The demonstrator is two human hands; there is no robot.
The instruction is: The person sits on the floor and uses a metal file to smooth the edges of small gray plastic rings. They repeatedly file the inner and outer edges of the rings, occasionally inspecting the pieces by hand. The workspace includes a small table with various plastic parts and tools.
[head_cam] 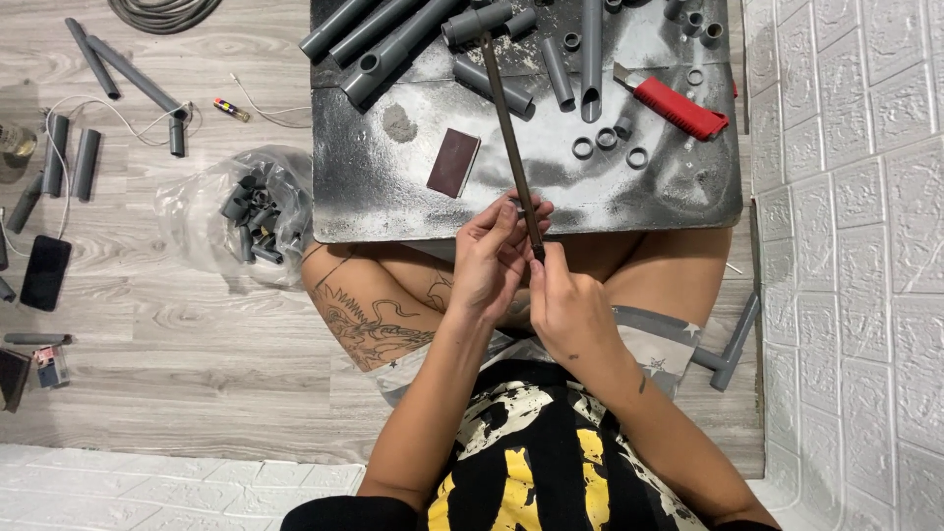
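My right hand point(565, 305) grips the near end of a long thin dark rod-like tool point(508, 128), probably a file, which slants up over the dusty dark work board point(393, 197). My left hand point(492, 258) is closed around a small grey ring-like pipe piece at the board's near edge, mostly hidden by the fingers. The tool passes against that piece between my two hands.
Several grey pipes point(393, 44) and pipe rings point(607, 140) lie on the board, with a red-handled cutter point(677, 106) and a brown sanding block point(453, 162). A clear bag of pipe pieces point(254, 211), loose pipes point(128, 74) and a phone point(46, 271) lie on the floor left. White wall at right.
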